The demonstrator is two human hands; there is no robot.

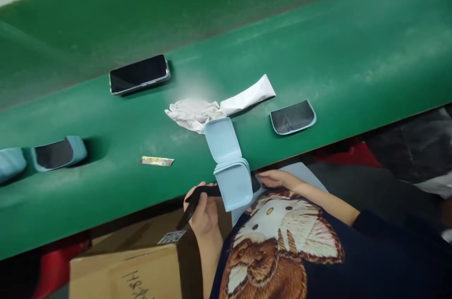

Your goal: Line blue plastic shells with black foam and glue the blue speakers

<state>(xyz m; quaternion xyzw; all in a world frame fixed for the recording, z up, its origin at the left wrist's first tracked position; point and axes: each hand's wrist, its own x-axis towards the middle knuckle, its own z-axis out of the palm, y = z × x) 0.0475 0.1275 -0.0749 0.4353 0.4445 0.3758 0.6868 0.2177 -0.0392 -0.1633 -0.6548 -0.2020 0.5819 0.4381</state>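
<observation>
At the green table's near edge my left hand (202,212) is curled round a flat black piece (197,197). My right hand (275,179) rests behind a stack of light blue cases (233,183), its fingers partly hidden there. One blue case (221,140) on that stack stands open and leans back onto the table. A crumpled white cloth glove (197,113) lies just beyond it.
On the green table (318,54) lie a dark phone (139,74), a blue-rimmed dark pad (293,117), a small foil strip (157,161) and more blue cases (56,153) at far left. A cardboard box (130,266) stands below the table edge.
</observation>
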